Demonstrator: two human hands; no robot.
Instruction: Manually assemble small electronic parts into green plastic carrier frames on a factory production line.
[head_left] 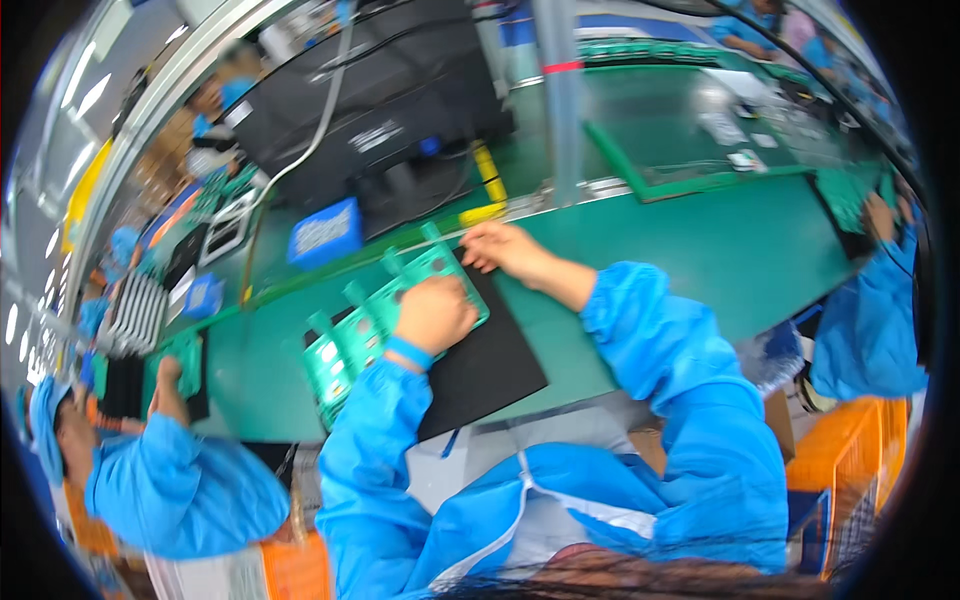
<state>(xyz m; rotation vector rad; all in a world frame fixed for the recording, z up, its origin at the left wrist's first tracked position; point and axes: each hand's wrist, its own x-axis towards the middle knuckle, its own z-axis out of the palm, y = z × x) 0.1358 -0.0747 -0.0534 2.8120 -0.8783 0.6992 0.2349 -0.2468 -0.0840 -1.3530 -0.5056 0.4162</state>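
A long green plastic panel (pixel 377 318), with raised tabs along its far edge and several pale round and square spots, lies slantwise over a black mat (pixel 492 372) on the green bench. Curled over the panel's right half is my left hand (pixel 437 312), a blue band at its wrist; the fingers are closed, and whatever they grip is hidden beneath them. Just beyond the panel's right end, my right hand (pixel 503 249) hovers near the mat's far edge. Its fingertips are drawn together in a pinch, and anything between them is too small to make out.
A black monitor (pixel 372 115) stands at the bench's far side with a blue box (pixel 326 234) beside it. A metal post (pixel 560 100) rises behind my right hand. Co-workers in blue sit at left (pixel 185 490) and right (pixel 868 325). Orange crates (pixel 845 440) stand low right.
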